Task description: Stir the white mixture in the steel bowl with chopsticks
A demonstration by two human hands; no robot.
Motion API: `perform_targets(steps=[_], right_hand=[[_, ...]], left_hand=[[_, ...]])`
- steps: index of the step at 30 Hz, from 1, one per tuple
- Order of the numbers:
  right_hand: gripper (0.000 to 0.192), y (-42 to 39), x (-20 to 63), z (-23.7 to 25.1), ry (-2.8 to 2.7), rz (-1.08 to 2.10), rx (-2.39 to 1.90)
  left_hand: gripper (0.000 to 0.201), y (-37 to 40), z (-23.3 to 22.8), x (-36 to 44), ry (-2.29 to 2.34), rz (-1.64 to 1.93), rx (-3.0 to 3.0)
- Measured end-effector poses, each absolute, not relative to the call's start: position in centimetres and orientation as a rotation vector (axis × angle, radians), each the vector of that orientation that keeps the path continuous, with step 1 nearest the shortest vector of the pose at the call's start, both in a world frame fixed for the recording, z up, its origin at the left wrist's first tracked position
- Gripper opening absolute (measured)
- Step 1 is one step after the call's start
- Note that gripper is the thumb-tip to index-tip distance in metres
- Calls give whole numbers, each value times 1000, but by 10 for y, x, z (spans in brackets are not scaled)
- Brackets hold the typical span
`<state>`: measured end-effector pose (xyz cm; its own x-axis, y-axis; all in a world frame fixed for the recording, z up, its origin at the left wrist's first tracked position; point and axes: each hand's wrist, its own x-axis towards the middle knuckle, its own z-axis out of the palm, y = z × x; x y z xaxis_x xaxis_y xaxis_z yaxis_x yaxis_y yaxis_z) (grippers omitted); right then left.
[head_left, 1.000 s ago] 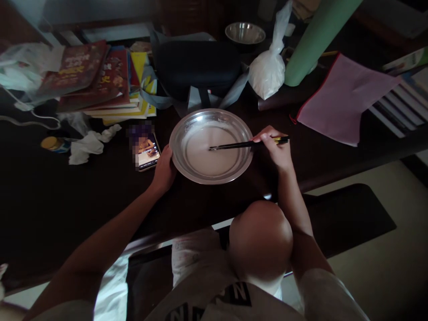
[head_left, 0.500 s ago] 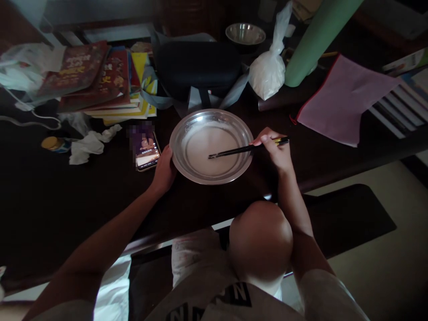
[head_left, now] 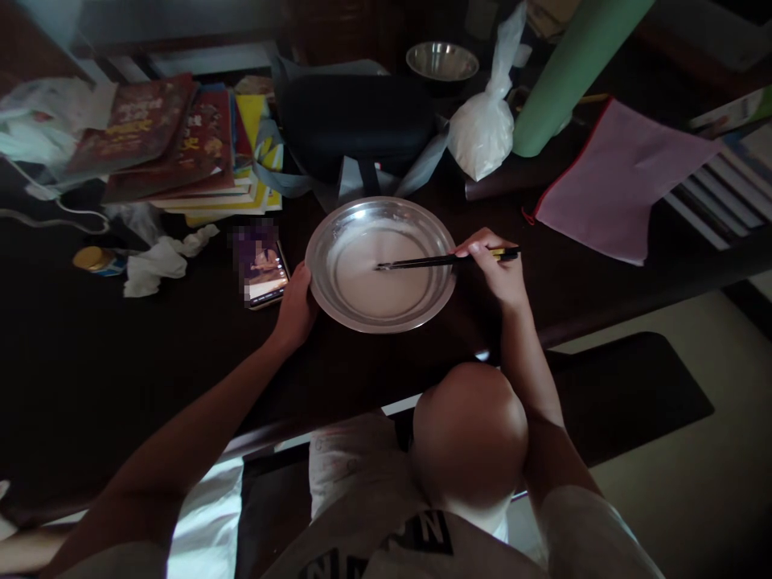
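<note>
A wide metal bowl [head_left: 383, 322] rests on the dark table, holding a pale, milky liquid [head_left: 386, 293]. My left hand [head_left: 297, 307] grips the bowl's left rim, its fingers partly hidden beneath the edge. In my right hand [head_left: 495, 265], closed at the bowl's right side, is a pair of black chopsticks [head_left: 422, 262] with gold-coloured bands near the upper ends. Their tips dip into the liquid near the bowl's middle. Just left of my left hand lies a phone [head_left: 268, 277] with its screen lit.
Behind the bowl sits a black case [head_left: 359, 121]. A tied bag of white powder [head_left: 482, 133], a green cylinder [head_left: 572, 80] and a pink cloth pouch [head_left: 615, 185] stand or lie to the right. Stacked books [head_left: 157, 145], crumpled tissue [head_left: 153, 265] and a small jar [head_left: 96, 260] occupy the left.
The chopstick tips have moved slightly away from me within the liquid, and the chopsticks lie more level across the bowl. My left hand and the bowl have stayed in place.
</note>
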<state>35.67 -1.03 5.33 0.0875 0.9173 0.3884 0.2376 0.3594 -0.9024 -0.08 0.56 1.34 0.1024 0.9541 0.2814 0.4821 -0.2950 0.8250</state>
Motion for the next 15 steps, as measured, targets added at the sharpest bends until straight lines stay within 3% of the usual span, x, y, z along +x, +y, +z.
perform_targets(steps=[8, 15], right_hand=[[47, -11, 354, 54, -1424, 792, -1105], [42, -12, 354, 55, -1365, 811, -1078]], left_hand=[[32, -3, 17, 2, 1580, 1232, 1575], [23, -5, 26, -5, 1685, 1156, 1845]])
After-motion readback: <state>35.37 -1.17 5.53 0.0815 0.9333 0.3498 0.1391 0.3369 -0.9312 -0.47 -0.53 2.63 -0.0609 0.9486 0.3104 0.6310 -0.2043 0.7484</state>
